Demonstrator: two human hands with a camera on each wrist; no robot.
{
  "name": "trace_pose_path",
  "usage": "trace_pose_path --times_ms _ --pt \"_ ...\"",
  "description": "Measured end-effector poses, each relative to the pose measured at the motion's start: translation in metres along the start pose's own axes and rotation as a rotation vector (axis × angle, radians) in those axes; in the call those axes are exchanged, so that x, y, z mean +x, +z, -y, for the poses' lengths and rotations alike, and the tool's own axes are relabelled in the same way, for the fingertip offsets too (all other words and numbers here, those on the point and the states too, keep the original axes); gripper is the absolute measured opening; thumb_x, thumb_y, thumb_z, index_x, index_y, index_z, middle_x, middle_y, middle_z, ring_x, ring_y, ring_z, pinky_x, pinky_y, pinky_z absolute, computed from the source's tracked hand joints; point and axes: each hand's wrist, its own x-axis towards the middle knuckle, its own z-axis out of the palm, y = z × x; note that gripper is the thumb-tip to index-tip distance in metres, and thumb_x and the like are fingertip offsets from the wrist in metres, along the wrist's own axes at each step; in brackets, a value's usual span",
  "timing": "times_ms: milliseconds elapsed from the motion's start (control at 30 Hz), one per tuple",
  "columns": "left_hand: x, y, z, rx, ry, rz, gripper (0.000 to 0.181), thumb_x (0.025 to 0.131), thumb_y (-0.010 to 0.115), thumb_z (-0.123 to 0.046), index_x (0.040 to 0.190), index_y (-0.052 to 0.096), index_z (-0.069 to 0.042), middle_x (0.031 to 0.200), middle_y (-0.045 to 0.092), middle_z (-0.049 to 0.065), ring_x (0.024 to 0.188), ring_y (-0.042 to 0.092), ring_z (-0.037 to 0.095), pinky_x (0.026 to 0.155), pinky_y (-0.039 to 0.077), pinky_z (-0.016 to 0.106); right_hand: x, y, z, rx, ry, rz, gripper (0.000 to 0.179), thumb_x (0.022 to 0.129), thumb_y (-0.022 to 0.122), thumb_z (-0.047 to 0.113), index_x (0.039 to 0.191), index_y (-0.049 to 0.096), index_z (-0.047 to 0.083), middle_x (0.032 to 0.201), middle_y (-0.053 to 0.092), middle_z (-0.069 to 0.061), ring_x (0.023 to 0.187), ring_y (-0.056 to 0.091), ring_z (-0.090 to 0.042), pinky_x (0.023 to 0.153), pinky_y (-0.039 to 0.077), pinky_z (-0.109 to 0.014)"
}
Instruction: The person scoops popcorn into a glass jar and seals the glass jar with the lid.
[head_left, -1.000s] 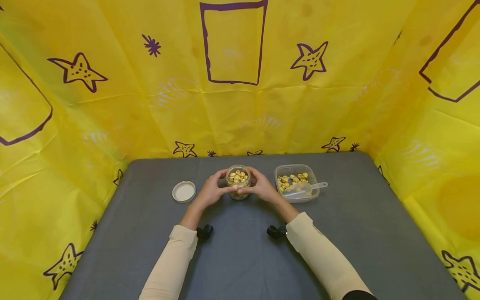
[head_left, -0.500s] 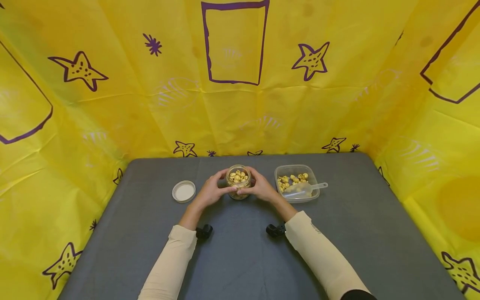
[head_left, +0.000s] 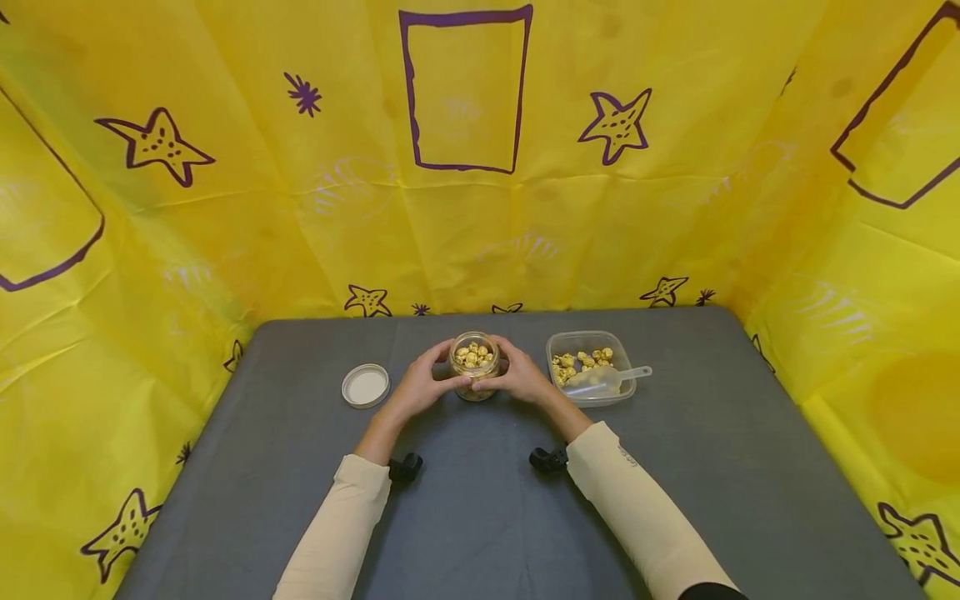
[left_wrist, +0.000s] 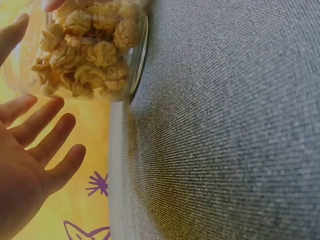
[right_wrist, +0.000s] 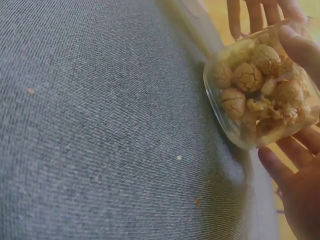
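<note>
An uncovered clear jar (head_left: 474, 373) filled with caramel popcorn (head_left: 476, 356) stands upright at the far middle of the table. My left hand (head_left: 424, 385) holds it from the left and my right hand (head_left: 523, 379) from the right. Both thumbs meet at the front of the jar, while the fingers reach round its sides. In the left wrist view the left hand's fingers (left_wrist: 60, 127) are spread, some of their tips at the jar wall (left_wrist: 137, 75). The right wrist view shows the right hand (right_wrist: 306, 195) against the jar's side, popcorn visible through the wall.
Left of the jar lies a round lid (head_left: 366, 386), its white inside up. A clear plastic container (head_left: 588, 334) with some popcorn and a translucent scoop (head_left: 637, 372) stands to the right. Small crumbs (right_wrist: 179, 157) dot the grey cloth. Yellow patterned fabric (head_left: 465, 242) rises behind the table.
The head view has shifted very slightly. Both hands stay on the jar, and nothing else has visibly moved.
</note>
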Motion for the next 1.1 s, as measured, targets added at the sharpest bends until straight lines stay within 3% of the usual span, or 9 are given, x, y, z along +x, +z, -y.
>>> trace_pose_path --times_ms 267,467,700,900,1100 --pt "-0.01 -0.007 0.001 0.048 -0.015 -0.062 0.08 0.083 0.077 -0.037 0.148 0.04 -0.009 0.145 0.042 0.017 0.131 0.045 0.035 0.104 0.04 0.055 0.0 0.002 -0.002 -0.029 -0.005 0.003 0.087 0.073 0.087 0.02 0.146 0.039 0.009 0.138 0.053 -0.012 0.124 0.057 -0.034 0.096 0.052 -0.044" --pt "-0.014 -0.017 0.0 0.1 -0.045 -0.088 0.078 0.084 0.076 -0.036 0.147 0.041 -0.008 0.149 0.037 0.018 0.137 0.039 0.037 0.109 0.036 0.057 -0.001 0.002 -0.002 0.0 0.021 0.015 0.088 0.074 0.086 0.018 0.148 0.037 0.014 0.14 0.051 -0.014 0.125 0.057 -0.035 0.095 0.052 -0.043" --pt "-0.018 -0.028 0.003 0.139 -0.108 -0.179 0.074 0.084 0.076 -0.033 0.145 0.043 -0.008 0.15 0.033 0.02 0.139 0.033 0.039 0.112 0.031 0.058 -0.003 -0.001 0.003 -0.012 0.044 0.029 0.089 0.076 0.084 0.016 0.15 0.034 0.013 0.14 0.051 -0.019 0.124 0.057 -0.038 0.096 0.051 -0.047" --pt "-0.024 -0.037 0.011 0.164 -0.167 -0.282 0.072 0.084 0.076 -0.031 0.143 0.044 -0.006 0.149 0.033 0.022 0.136 0.034 0.04 0.109 0.033 0.057 -0.001 0.0 0.0 -0.02 0.043 0.012 0.089 0.075 0.085 0.018 0.149 0.037 0.015 0.139 0.052 -0.018 0.123 0.058 -0.037 0.095 0.052 -0.045" --pt "-0.029 -0.044 0.026 0.222 -0.219 -0.325 0.074 0.083 0.077 -0.032 0.143 0.043 -0.005 0.148 0.034 0.024 0.132 0.034 0.044 0.107 0.031 0.06 -0.002 0.0 -0.002 -0.032 0.047 0.007 0.09 0.075 0.085 0.018 0.149 0.035 0.014 0.138 0.053 -0.019 0.123 0.058 -0.036 0.096 0.052 -0.044"
